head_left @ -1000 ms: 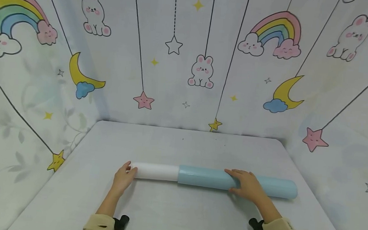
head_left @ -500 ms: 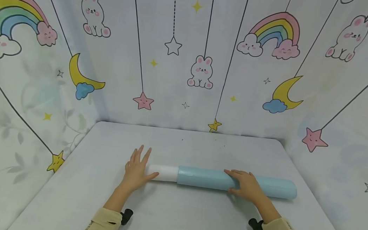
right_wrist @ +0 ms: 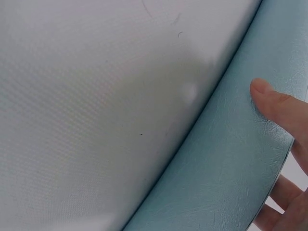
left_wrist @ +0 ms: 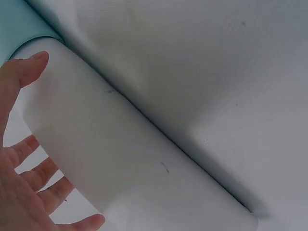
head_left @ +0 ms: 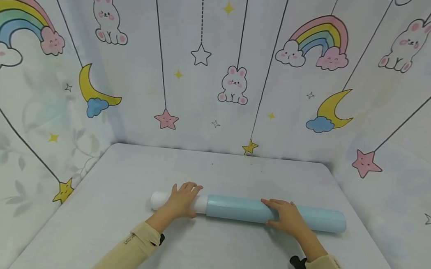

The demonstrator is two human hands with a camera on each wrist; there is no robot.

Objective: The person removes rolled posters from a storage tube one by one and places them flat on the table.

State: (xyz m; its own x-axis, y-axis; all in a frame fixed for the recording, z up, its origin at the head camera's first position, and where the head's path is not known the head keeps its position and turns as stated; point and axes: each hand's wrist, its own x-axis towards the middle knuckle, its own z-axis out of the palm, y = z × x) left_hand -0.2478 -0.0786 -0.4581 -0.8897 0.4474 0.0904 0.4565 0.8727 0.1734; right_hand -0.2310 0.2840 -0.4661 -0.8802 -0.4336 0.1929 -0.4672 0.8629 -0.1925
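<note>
A long roll lies crosswise on the white table. Its narrower white part (head_left: 159,200) is on the left, and the wider, glossy pale blue part (head_left: 233,208) covers the rest. My left hand (head_left: 182,200) is over the white part, close to the blue edge. In the left wrist view its thumb (left_wrist: 30,72) lies over the white surface, while the other fingers (left_wrist: 55,195) spread along the opposite side. My right hand (head_left: 288,217) holds the blue part around its middle. Its thumb (right_wrist: 276,106) presses the crinkled blue surface; the fingers reach round the other side, partly hidden.
The white table (head_left: 208,249) has rounded back corners and a few small dark specks. Behind and beside it hangs a pale curtain (head_left: 196,137) printed with rabbits, rainbows, moons and stars. A black device (head_left: 298,264) sits at the right cuff.
My left hand has let go of the roll's left end, lifted with fingers spread, and moved right along the white part to near the blue edge. The right hand has stayed put.
</note>
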